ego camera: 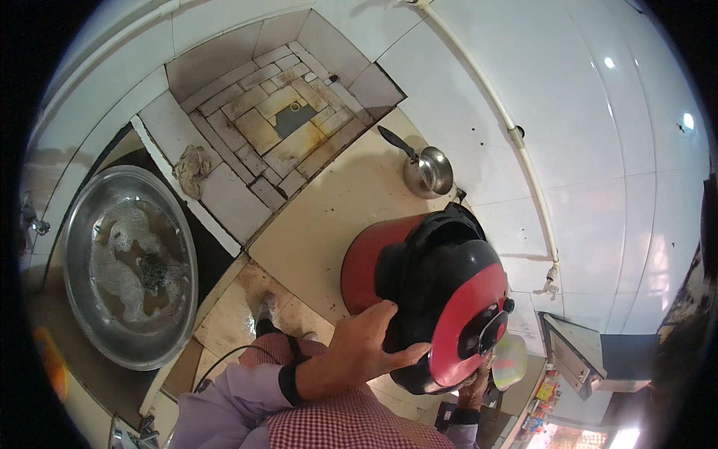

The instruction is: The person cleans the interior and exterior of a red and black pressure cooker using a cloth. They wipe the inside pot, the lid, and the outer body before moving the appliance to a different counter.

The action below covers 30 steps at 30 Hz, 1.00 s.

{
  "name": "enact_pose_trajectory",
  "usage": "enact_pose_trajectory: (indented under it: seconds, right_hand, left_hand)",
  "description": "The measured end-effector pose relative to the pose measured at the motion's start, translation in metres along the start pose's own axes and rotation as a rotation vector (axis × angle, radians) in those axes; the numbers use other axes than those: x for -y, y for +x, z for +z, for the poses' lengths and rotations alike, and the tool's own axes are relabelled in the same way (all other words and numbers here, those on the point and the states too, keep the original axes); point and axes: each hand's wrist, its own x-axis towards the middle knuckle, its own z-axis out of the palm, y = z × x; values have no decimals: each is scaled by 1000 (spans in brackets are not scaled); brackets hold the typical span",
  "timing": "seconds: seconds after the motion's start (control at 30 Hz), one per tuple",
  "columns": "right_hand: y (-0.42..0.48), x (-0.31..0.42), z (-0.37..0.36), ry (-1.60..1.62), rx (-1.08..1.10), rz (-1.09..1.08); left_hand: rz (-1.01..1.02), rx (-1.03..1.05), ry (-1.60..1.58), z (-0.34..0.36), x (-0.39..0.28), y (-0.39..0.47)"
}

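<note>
A red and black electric pressure cooker is directly in front of me, its lidded top tilted toward the right. My left hand grips its near side; two spread digits show against the black casing, and the other fingers are hidden. On the far right, my right hand supports the cooker's lower edge and is mostly covered by it. The cooker's red lower body is at or just above the beige counter; I cannot tell if it touches.
A steel saucepan with a black handle stands by the wall. Left, a large metal basin holds soapy water and a dark scrubber. A crumpled cloth lies on the ledge of a tiled recess. A pipe runs along the wall.
</note>
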Motion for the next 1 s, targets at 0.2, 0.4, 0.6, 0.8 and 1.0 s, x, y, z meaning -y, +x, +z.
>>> enact_pose_trajectory:
  seconds: [0.2, 0.4, 0.6, 0.8, 1.0]
  right_hand:
    - [-16, 10, 60, -25, -41, -116]
    - [-19, 38, 63, 208, -34, -8]
    - [-63, 90, 109, -178, -185, -185]
    - [-71, 134, 130, -291, -186, -123]
    - [-71, 138, 136, 84, -222, 19]
  left_hand:
    - [90, 47, 60, -31, -30, 73]
    - [191, 218, 22, -20, -2, 173]
    - [222, 632, -449, -28, 11, 214]
    - [143, 575, -330, -45, -4, 217]
    - [117, 604, -561, -33, 17, 216]
